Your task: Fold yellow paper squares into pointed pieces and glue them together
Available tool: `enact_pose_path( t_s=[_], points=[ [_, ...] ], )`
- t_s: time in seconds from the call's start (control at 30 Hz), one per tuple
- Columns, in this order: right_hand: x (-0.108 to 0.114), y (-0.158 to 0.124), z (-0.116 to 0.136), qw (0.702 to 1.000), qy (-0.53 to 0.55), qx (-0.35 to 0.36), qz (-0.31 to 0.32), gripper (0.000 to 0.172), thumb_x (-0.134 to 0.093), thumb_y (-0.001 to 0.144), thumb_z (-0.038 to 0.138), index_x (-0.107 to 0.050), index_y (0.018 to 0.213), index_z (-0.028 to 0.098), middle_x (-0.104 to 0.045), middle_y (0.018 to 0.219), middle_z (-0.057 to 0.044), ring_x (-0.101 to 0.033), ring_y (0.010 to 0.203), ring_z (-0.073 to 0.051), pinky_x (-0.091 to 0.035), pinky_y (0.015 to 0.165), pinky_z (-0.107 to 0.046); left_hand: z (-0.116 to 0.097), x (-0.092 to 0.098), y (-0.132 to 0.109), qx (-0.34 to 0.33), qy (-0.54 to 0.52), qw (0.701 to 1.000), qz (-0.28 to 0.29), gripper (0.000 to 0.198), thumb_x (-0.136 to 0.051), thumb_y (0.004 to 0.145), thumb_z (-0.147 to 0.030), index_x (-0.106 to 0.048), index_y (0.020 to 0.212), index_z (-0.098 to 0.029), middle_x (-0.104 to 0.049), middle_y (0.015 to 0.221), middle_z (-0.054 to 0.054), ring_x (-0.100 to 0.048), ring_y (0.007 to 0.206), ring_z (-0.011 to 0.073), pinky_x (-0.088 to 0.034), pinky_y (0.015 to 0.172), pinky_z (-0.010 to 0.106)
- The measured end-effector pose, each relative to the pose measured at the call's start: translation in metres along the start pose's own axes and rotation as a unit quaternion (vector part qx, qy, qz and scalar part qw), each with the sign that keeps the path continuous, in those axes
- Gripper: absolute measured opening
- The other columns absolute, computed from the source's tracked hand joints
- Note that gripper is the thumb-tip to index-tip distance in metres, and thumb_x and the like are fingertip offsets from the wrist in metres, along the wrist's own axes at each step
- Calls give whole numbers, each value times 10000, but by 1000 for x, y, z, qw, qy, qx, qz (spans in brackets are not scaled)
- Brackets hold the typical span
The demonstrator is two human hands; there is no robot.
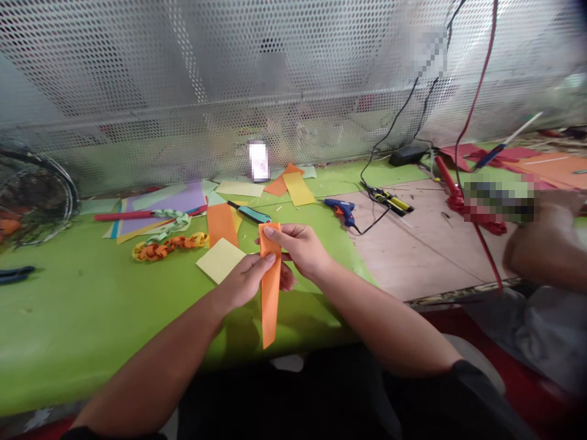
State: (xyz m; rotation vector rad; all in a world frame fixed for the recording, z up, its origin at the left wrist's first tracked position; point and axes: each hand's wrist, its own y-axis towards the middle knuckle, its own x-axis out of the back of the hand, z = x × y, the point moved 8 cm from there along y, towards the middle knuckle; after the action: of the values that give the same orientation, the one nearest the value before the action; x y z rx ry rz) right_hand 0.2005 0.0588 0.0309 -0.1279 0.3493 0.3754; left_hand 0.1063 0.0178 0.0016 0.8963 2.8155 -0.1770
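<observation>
A long orange paper strip (270, 299) hangs upright between my hands, above the table's near edge. My left hand (247, 275) pinches it from the left, thumb on its front face. Higher up, my right hand (300, 247) grips the strip's top end, with the thumb across the front and fingers behind. Just beyond lies a teal box cutter (250, 212). A pale yellow paper square (221, 260) and an orange paper sheet (222, 225) rest to the left of the strip. Looped paper chains, one orange and yellow (169, 245), one light green (170, 225), lie farther left.
A blue glue gun (342, 211) and yellow-black tools (389, 200) sit to the right, with a black cord. A phone (259, 161) leans on the mesh wall. At far right, another person's arm (545, 244) reaches over red paper pieces. Dark pliers (16, 274) lie far left.
</observation>
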Motion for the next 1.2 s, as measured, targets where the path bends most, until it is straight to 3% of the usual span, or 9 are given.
enact_pose_path(
  t_s=[0.13,0.4,0.73,1.03,1.2],
  points=[
    [-1,-1,-2,1000,1,-13,3,508,-872,781,617,-824,948,140,-683,556,-8,-531,314,-124,-384,303,-255,1,1,0,-4,15,1000,-7,563,-502,1070,-561,-793,994,-86,-806,955,181,-784,883,285,-636,899,442],
    [4,1,-4,999,16,-23,-32,491,-936,708,587,-845,900,145,-741,670,-44,-612,483,-116,-452,429,-232,0,3,-1,-5,26,1000,-7,558,-501,1066,-564,-788,997,-89,-803,943,178,-780,830,279,-636,850,428],
    [0,-1,0,999,30,-18,1,512,-896,728,647,-783,818,156,-714,657,-40,-575,467,-119,-462,473,-269,-5,7,0,-20,47,999,-14,553,-465,1086,-532,-804,1010,-102,-812,958,158,-772,829,255,-617,845,385],
    [7,3,2,996,80,0,-35,447,-957,646,556,-759,712,160,-727,801,-85,-601,666,-164,-210,412,-242,-3,1,0,-15,42,999,26,546,-459,1085,-526,-789,982,-104,-810,1012,177,-766,831,260,-616,854,414],
    [3,5,1,998,68,-3,-3,462,-919,710,576,-695,687,173,-680,690,-47,-575,606,-143,-238,437,-258,-5,6,1,-29,56,998,0,542,-470,1083,-531,-785,1001,-98,-814,995,173,-771,838,262,-609,866,411]
  ],
)
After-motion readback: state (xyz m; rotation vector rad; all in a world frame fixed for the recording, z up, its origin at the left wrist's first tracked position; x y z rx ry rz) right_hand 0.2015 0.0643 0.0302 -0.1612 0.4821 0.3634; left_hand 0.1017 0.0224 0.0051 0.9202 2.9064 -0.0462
